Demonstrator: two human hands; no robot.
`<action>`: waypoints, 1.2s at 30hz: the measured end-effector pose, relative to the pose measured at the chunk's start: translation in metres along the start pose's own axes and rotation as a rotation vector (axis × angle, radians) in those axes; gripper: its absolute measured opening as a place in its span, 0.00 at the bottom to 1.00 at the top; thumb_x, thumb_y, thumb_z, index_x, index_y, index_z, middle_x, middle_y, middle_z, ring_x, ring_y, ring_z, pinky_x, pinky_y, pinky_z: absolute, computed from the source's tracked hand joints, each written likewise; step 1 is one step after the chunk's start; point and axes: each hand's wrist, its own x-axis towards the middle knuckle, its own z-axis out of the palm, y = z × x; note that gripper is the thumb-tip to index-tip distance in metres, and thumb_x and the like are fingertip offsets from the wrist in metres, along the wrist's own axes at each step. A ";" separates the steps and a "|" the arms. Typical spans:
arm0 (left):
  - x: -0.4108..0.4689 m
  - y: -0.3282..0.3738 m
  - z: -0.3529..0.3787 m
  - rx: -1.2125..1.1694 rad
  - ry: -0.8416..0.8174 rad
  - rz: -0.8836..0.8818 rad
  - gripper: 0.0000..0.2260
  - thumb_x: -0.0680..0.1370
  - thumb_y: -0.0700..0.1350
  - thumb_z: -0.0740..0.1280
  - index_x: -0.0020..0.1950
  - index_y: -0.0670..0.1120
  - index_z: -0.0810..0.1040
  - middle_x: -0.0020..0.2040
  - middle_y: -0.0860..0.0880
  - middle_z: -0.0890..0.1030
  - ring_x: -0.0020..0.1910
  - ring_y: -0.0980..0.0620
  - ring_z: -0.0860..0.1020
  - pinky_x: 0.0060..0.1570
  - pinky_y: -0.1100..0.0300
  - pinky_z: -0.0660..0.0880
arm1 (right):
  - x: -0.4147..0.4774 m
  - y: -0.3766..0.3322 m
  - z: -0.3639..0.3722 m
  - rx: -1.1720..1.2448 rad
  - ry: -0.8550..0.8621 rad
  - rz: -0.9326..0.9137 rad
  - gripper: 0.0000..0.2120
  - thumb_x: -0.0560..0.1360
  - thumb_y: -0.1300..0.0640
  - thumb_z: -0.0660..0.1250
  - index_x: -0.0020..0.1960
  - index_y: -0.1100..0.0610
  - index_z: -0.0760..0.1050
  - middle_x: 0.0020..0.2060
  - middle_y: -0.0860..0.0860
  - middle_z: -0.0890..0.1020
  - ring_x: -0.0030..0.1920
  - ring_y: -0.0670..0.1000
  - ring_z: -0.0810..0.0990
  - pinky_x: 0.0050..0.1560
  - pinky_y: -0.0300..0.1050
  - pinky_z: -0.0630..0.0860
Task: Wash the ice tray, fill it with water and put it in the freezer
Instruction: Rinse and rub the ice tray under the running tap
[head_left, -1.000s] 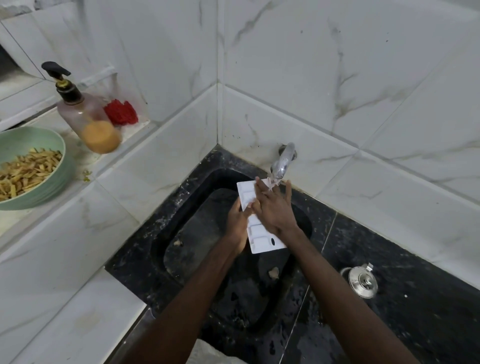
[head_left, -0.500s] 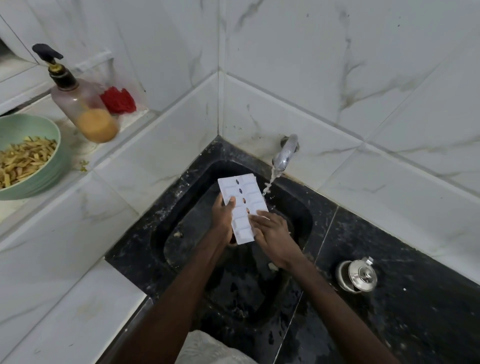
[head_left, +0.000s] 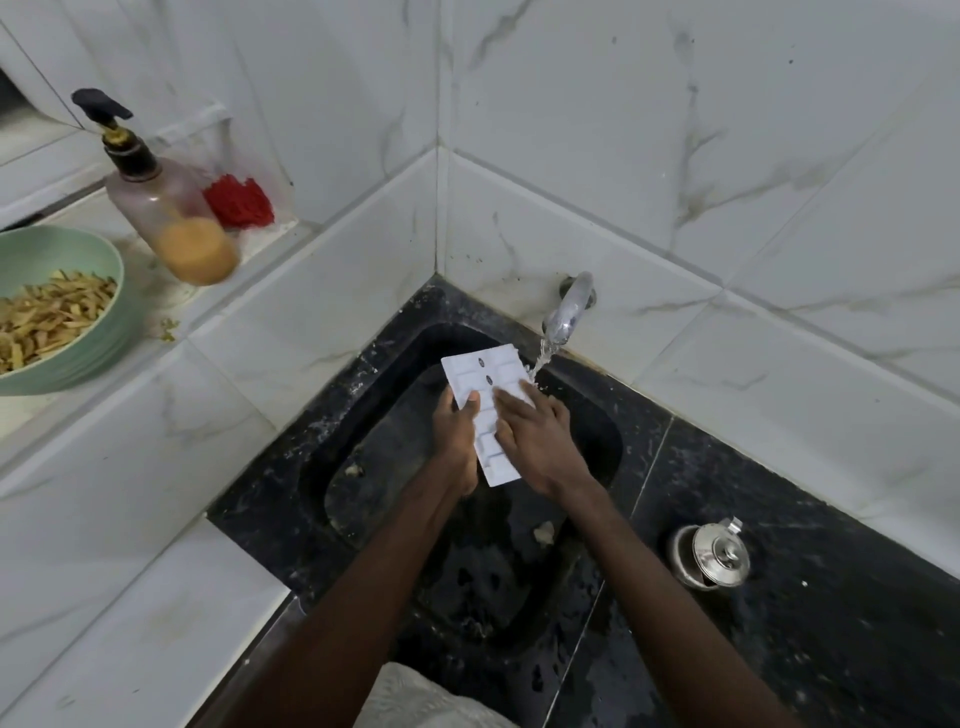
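Note:
A white ice tray (head_left: 480, 376) is held tilted over the black sink (head_left: 363, 415), its underside towards me. My left hand (head_left: 457, 436) grips its left edge, thumb on the face. My right hand (head_left: 535, 436) lies flat on the tray's right side with fingers spread, rubbing the surface. Water runs from the metal tap (head_left: 569, 306) and hits the tray's far right corner beside my right fingers.
A steel lidded pot (head_left: 711, 556) stands on the black counter to the right of the sink. On the white tiled ledge at left are a soap pump bottle (head_left: 166, 208), a red scrubber (head_left: 239, 202) and a green bowl (head_left: 78, 358) of peelings. Scraps lie in the sink.
The tray has come back under the running water after being drawn left of the stream. My right hand slid up the tray's face from its lower end.

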 end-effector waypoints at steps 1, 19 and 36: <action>0.004 0.001 -0.006 -0.001 0.036 0.010 0.14 0.85 0.38 0.64 0.70 0.43 0.77 0.60 0.39 0.85 0.53 0.40 0.86 0.49 0.44 0.84 | -0.012 -0.003 0.006 0.021 0.011 -0.010 0.30 0.84 0.42 0.43 0.77 0.51 0.70 0.79 0.43 0.66 0.82 0.50 0.53 0.80 0.62 0.51; 0.011 0.001 -0.003 -0.028 0.148 0.013 0.14 0.85 0.39 0.65 0.71 0.44 0.75 0.61 0.40 0.85 0.51 0.41 0.86 0.52 0.39 0.84 | -0.029 0.002 0.008 0.064 0.049 -0.011 0.28 0.85 0.42 0.45 0.77 0.49 0.71 0.78 0.39 0.68 0.82 0.48 0.54 0.79 0.60 0.51; 0.022 0.000 -0.023 0.358 0.516 0.071 0.21 0.76 0.55 0.74 0.63 0.52 0.70 0.58 0.48 0.83 0.55 0.44 0.84 0.55 0.42 0.83 | -0.057 0.046 0.053 0.265 0.100 0.259 0.25 0.83 0.46 0.54 0.75 0.53 0.73 0.75 0.49 0.73 0.76 0.53 0.68 0.77 0.55 0.64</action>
